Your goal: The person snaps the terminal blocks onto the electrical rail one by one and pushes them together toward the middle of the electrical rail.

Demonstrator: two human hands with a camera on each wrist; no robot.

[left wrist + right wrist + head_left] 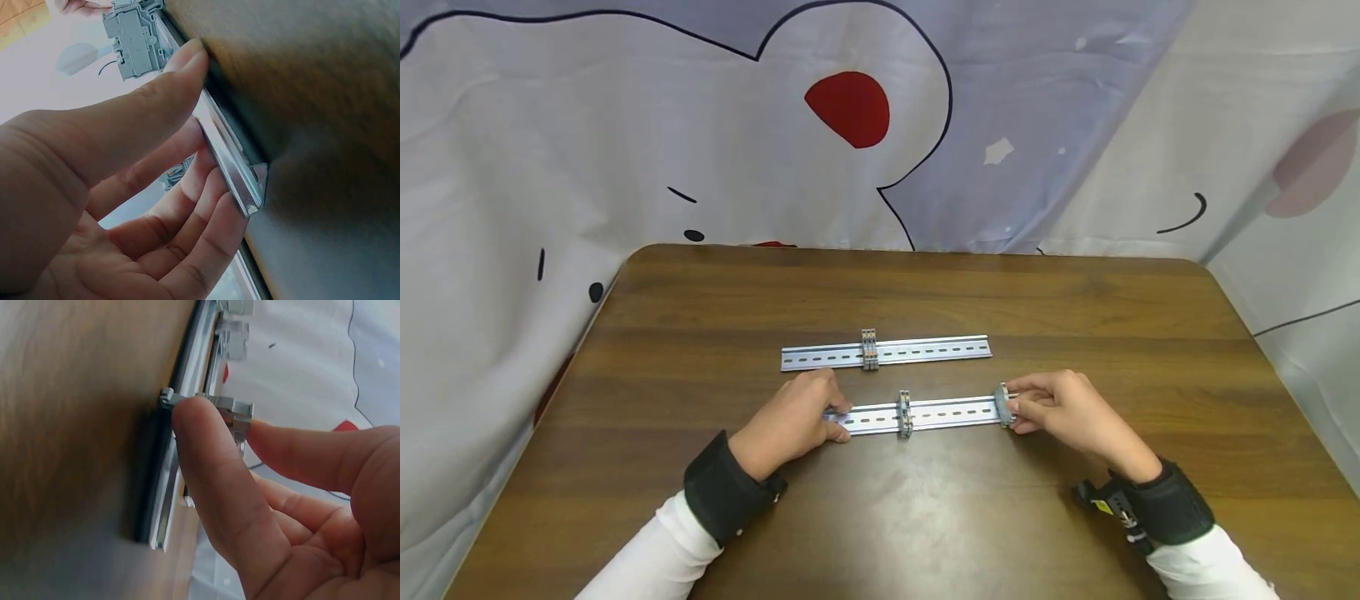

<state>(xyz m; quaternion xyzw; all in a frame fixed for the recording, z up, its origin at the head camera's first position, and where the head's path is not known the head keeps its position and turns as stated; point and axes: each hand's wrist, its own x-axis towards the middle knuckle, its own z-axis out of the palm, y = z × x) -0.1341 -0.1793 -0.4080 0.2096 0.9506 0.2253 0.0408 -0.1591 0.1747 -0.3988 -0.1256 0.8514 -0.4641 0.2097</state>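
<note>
A slotted metal DIN rail lies across the wooden table, nearer the person. The left hand grips its left end, thumb on the near edge and fingers on the far edge. At the right end, the right hand pinches a grey terminal block between thumb and fingers. In the right wrist view this terminal block sits at the rail; whether it is clipped on, I cannot tell. More terminal blocks stand mid-rail, between the hands.
Behind lies a second DIN rail, roughly parallel, with a small group of terminal blocks near its middle. The wooden table ends at a printed cloth hanging along the back and sides.
</note>
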